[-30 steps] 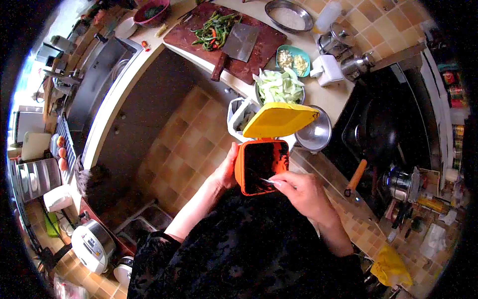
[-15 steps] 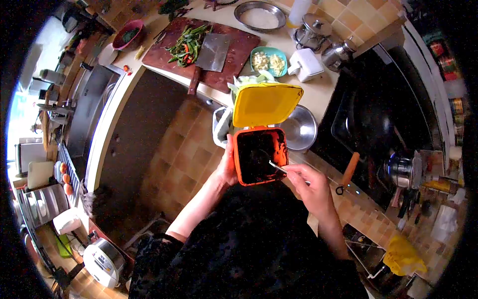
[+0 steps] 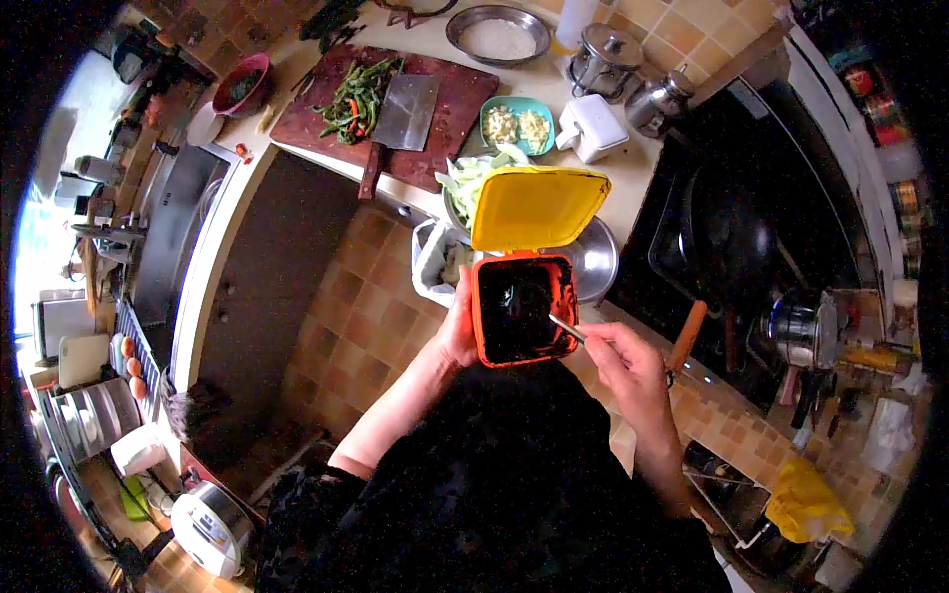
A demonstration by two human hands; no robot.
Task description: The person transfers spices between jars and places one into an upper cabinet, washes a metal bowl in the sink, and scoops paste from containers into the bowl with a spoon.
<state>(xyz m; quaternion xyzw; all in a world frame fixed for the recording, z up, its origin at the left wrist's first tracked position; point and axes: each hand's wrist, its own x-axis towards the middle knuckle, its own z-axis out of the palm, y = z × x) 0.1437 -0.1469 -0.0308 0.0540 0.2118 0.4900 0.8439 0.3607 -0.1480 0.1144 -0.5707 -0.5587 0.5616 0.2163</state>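
My left hand [image 3: 459, 321] grips the side of an orange square tub [image 3: 478, 331] holding a dark paste, with its yellow lid [image 3: 535, 206] flipped up. My right hand [image 3: 626, 364] holds a thin metal spoon [image 3: 567, 327] whose tip is dipped into the paste. I hold the tub in front of my chest, above the tiled floor and close to the counter edge.
On the counter: a wooden cutting board [image 3: 450, 124] with a cleaver [image 3: 399, 114] and green vegetables, a teal dish [image 3: 516, 125], a bowl of cut cabbage [image 3: 473, 181], a steel bowl [image 3: 595, 259]. A black wok [image 3: 730, 237] sits on the stove at right. Sink [image 3: 176, 222] at left.
The spoon has gone deeper into the tub's paste. The tub has stayed in my left hand, and my view has shifted slightly over the counter.
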